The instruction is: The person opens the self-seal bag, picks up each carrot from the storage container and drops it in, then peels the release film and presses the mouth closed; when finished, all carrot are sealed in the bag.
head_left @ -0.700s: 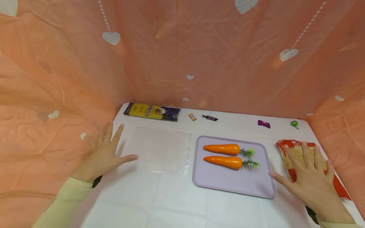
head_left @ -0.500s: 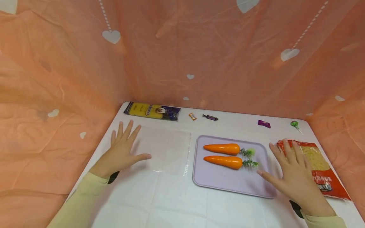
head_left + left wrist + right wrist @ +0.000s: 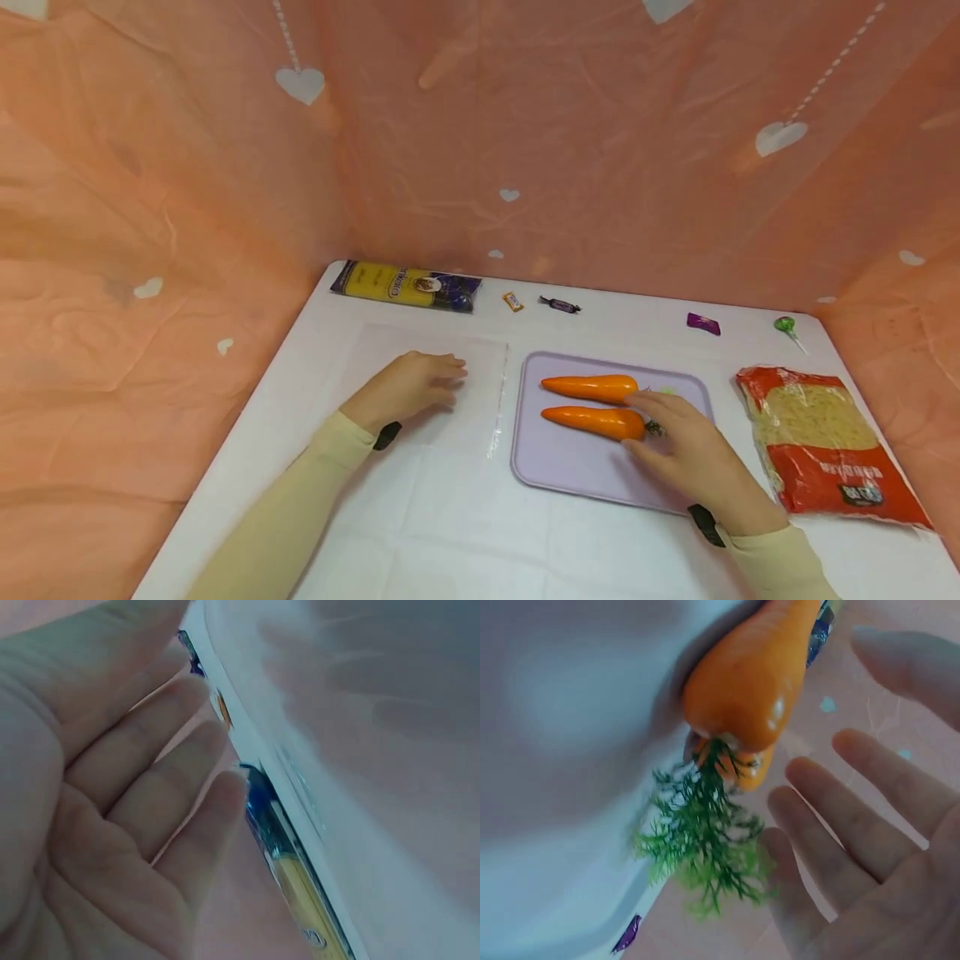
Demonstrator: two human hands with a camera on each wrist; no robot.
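Note:
Two orange carrots with green leafy tops lie on a lilac tray (image 3: 570,471): the far carrot (image 3: 588,387) and the near carrot (image 3: 592,422). Over their leafy ends hovers my right hand (image 3: 690,450), fingers loosely bent and apart from the carrots; in the right wrist view the near carrot (image 3: 742,682) shows with its green leaves (image 3: 705,825) beside the fingertips. My left hand (image 3: 405,387) is above a clear plastic sheet or bag (image 3: 472,417) left of the tray, its fingers relaxed and pointing right, holding nothing.
At the back left lies a yellow and blue pasta packet (image 3: 405,286). An orange-wrapped candy (image 3: 513,302), a dark-wrapped candy (image 3: 560,305), a purple-wrapped candy (image 3: 703,324) and a green lollipop (image 3: 785,325) line the back. A red noodle bag (image 3: 832,442) lies at the right.
Both hands have come inward from the sides. The left has moved right over the plastic, and the right has moved left from the red bag to the carrots' leafy ends.

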